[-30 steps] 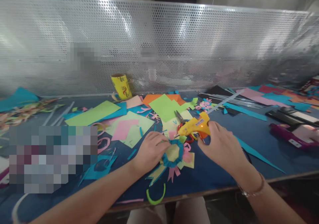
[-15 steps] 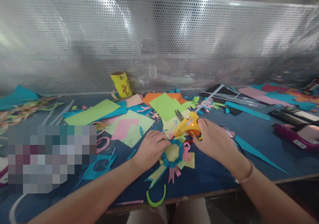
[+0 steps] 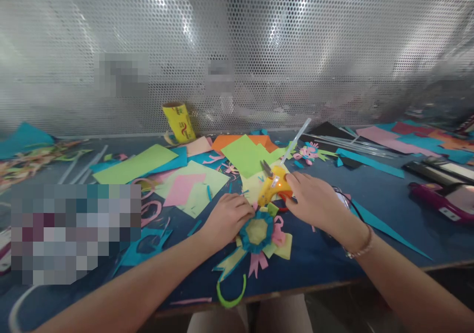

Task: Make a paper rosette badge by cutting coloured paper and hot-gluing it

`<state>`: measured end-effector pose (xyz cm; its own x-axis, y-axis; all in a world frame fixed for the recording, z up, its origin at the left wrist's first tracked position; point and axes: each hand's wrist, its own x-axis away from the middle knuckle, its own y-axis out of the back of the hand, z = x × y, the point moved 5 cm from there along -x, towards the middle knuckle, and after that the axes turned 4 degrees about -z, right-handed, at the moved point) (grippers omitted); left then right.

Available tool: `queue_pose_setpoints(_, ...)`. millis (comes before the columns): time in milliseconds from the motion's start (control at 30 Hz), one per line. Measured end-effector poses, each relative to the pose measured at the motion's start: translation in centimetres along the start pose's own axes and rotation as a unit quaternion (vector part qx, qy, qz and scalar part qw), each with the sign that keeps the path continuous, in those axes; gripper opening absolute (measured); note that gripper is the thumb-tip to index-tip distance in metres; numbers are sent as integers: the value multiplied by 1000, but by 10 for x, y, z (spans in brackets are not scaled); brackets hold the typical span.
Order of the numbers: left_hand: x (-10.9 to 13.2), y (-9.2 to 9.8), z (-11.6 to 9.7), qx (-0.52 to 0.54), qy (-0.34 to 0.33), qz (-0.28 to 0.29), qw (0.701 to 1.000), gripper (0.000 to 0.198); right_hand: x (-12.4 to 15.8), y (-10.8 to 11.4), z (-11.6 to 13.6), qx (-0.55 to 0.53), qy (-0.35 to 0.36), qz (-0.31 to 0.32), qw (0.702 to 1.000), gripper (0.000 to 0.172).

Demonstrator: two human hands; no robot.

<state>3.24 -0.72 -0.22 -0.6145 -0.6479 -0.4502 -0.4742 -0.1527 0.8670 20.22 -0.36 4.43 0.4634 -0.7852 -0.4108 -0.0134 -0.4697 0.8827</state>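
Note:
My right hand [image 3: 314, 199] is wrapped round a yellow glue gun [image 3: 272, 187], with a clear glue stick [image 3: 297, 140] jutting from its back. The gun's nozzle points down at the upper edge of a paper rosette [image 3: 256, 231]. That rosette has a blue pleated ring, a pale yellow middle and pink, yellow and green paper tails. On its left edge my left hand [image 3: 229, 219] is closed, with the fingertips pinching the rim. Scissors [image 3: 265, 167] lie behind the gun, their red-orange handles partly hidden.
Coloured paper sheets [image 3: 138, 164] and scraps cover the back of the blue table [image 3: 314, 269]. A yellow tape roll core [image 3: 179, 123] leans near the perforated metal screen [image 3: 252, 51]. Glue sticks [image 3: 355, 145] lie at the back right, a purple device [image 3: 440, 202] at the right. A green paper strip [image 3: 231, 301] overhangs the front edge.
The glue gun and my right hand have shifted slightly left, and the glue stick stands steeper. My left hand stays at the rosette, which shows a little more openly. The view has tipped slightly down.

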Motion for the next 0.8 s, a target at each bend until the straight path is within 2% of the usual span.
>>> queue_pose_setpoints(167,-1,-1,-1,-12,0,25,1000,22,-8,1,-3,-4,39,5,999,16)
queue_pose_setpoints(333,-1,-1,-1,-15,-5,23,1000,21,-12,1,-3,-8,63,-9,998,14)
queue_pose_setpoints(533,-1,-2,0,2,14,34,999,21,-11,3,-6,-8,57,-14,998,13)
queue_pose_setpoints(800,-1,-3,0,-14,6,48,999,19,-8,-2,-1,-8,77,2,997,14)
